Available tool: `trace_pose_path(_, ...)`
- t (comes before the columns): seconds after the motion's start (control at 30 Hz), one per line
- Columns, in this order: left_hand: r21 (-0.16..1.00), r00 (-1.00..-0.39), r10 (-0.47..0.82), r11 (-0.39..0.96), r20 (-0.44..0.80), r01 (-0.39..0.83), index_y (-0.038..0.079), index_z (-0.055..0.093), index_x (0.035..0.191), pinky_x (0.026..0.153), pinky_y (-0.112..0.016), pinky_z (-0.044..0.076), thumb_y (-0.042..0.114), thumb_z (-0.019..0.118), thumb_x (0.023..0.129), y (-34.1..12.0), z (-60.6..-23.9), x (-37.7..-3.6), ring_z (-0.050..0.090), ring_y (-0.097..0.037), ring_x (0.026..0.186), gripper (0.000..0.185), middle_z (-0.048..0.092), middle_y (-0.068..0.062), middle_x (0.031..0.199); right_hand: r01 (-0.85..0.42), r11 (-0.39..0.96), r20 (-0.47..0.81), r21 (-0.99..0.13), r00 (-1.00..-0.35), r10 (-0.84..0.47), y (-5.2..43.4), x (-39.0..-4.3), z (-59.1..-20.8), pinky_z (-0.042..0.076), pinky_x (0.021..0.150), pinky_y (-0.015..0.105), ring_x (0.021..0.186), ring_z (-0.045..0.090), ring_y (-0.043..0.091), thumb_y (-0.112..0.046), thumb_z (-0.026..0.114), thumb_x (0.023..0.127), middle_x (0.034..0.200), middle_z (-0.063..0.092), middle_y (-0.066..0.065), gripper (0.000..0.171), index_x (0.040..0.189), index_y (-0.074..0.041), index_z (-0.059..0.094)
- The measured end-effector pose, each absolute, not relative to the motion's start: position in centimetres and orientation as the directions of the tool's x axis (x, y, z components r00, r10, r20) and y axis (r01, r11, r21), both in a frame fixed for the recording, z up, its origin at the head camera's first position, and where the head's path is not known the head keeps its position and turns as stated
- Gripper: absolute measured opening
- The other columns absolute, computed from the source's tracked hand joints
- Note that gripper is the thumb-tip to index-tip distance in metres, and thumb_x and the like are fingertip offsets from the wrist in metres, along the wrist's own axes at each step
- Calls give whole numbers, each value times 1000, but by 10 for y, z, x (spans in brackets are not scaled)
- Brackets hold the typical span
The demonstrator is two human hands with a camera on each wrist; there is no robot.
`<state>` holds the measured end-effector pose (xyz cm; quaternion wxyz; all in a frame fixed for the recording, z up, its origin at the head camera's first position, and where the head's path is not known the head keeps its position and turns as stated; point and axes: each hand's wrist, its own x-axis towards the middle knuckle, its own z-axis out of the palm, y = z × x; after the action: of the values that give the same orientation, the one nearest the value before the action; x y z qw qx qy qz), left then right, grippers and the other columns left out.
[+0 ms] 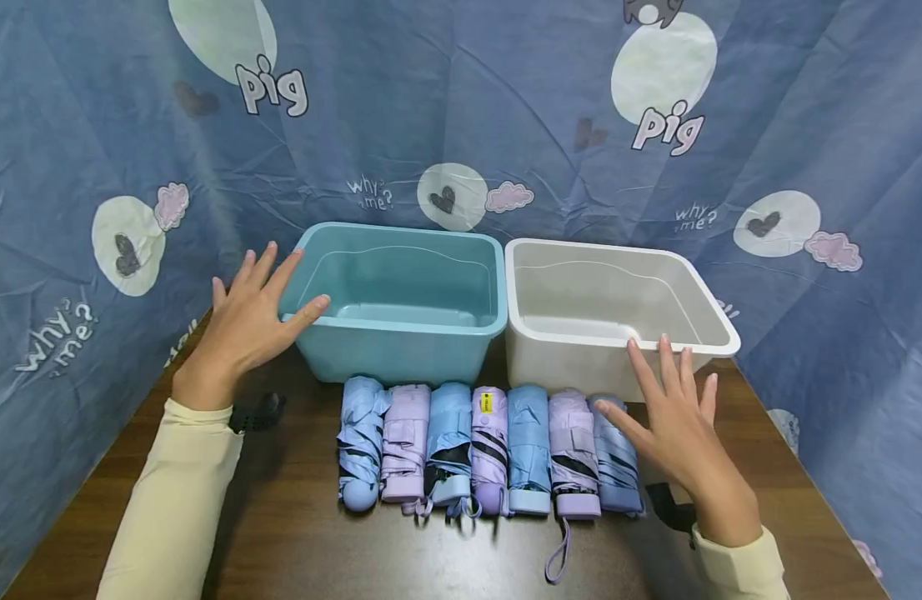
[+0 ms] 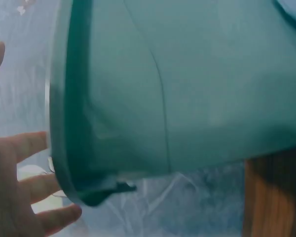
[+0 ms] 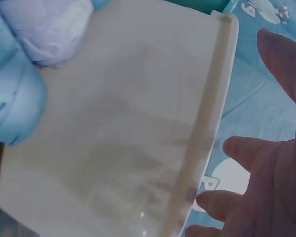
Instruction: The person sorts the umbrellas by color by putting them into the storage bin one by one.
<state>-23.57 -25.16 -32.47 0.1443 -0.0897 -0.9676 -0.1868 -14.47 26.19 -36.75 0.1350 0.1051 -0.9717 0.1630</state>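
My left hand [image 1: 254, 325] has its fingers spread at the left end of a teal bin [image 1: 389, 354]. In the left wrist view its fingertips are right at the bin's rim [image 2: 59, 108]. The right hand [image 1: 678, 425], fingers also spread, overlaps the front of a white bin [image 1: 566, 362] in the head view and holds nothing. Several folded umbrellas lie side by side before the bins, alternating blue and lilac. A blue umbrella [image 1: 362, 442] is leftmost, a lilac umbrella [image 1: 490, 454] bears a yellow tag, and another blue umbrella [image 1: 614, 467] lies nearest my right hand.
Both bins stand side by side at the back of a brown wooden table [image 1: 446, 567]. A blue printed cloth [image 1: 566, 108] hangs behind and at the sides. One lilac umbrella's wrist strap [image 1: 557, 562] trails toward the front edge.
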Motion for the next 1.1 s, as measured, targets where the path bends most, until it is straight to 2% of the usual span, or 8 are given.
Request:
trace_pose_path(0.3,517,-972,138,827,191,219,20,-4,156,102,-73,14,60,52,90,-265,-341,-258,6,-44,144,96,-4,-12,161,-265,916,327,-301,-931,-162,267,-128,-385,-13,104,69,142,-3,51,-54,65,86,160,0,21,90,156,-22,18)
trace_pose_path(0.37,529,-975,133,822,181,210,20,-4,156,102,-73,15,61,53,89,-265,-344,-261,8,-46,143,97,-4,-13,161,-268,913,327,-308,-931,-163,267,-126,-389,-12,104,70,141,-2,51,-53,65,87,159,2,23,89,156,-22,19)
trace_pose_path(0.5,547,-976,114,813,183,198,22,-2,156,102,-74,15,62,57,86,-265,-347,-263,8,-47,143,100,-5,-11,162,-278,902,334,-331,-928,-163,269,-127,-398,-1,104,73,140,6,53,-51,67,86,157,10,26,87,155,-19,24)
trace_pose_path(0.67,585,-977,75,791,197,179,22,0,156,101,-74,16,62,61,84,-267,-349,-262,8,-49,142,103,-6,-8,162,-272,878,291,-393,-943,-162,273,-134,-409,20,93,80,137,14,57,-47,69,86,156,15,28,84,154,-17,28)
trace_pose_path(0.8,618,-979,57,767,198,170,16,2,156,104,-71,17,59,63,85,-270,-350,-260,8,-46,143,103,-2,-11,162,-247,869,241,-428,-958,-154,275,-141,-417,27,92,76,131,25,59,-45,68,88,152,21,33,81,152,-11,30)
trace_pose_path(0.93,647,-978,42,744,203,167,11,5,155,107,-67,19,57,64,85,-270,-349,-260,12,-42,144,102,4,-14,161,-212,878,218,-430,-968,-127,277,-148,-425,35,93,69,125,39,54,-39,68,89,143,36,34,76,147,-3,36)
trace_pose_path(1.1,666,-978,48,726,204,175,11,7,155,107,-66,20,56,64,86,-265,-352,-262,13,-41,144,101,7,-15,161,-156,885,127,-438,-986,-111,280,-149,-431,40,90,66,121,45,51,-37,70,88,133,47,34,73,144,0,39)
